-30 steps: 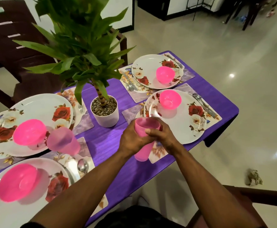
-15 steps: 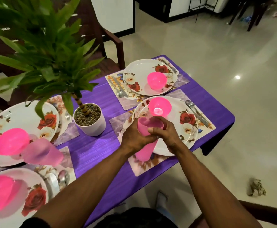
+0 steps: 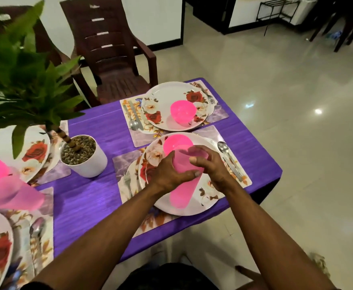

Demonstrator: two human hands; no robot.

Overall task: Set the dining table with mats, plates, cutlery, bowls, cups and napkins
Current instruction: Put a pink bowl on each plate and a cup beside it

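Observation:
Both hands hold a pink plastic cup (image 3: 182, 191), possibly a nested stack, above the near floral plate (image 3: 205, 203). My left hand (image 3: 167, 174) grips its side. My right hand (image 3: 211, 164) grips its upper part near the rim. A pink bowl (image 3: 172, 143) sits on that plate behind the cup. A spoon (image 3: 223, 147) lies on the mat to the plate's right and a fork (image 3: 127, 178) to its left. The far plate (image 3: 161, 99) carries another pink bowl (image 3: 183, 111). Another pink cup (image 3: 14, 195) stands at the left.
A potted plant in a white pot (image 3: 87, 164) stands mid-table on the purple cloth (image 3: 87, 206). Two more set plates (image 3: 35, 149) with pink bowls lie at the left. A brown chair (image 3: 112, 59) stands behind the table. The table edge runs along the right.
The view has swung right and up. My hands with the cup have moved over the near plate, and my right hand now grips the cup's upper part.

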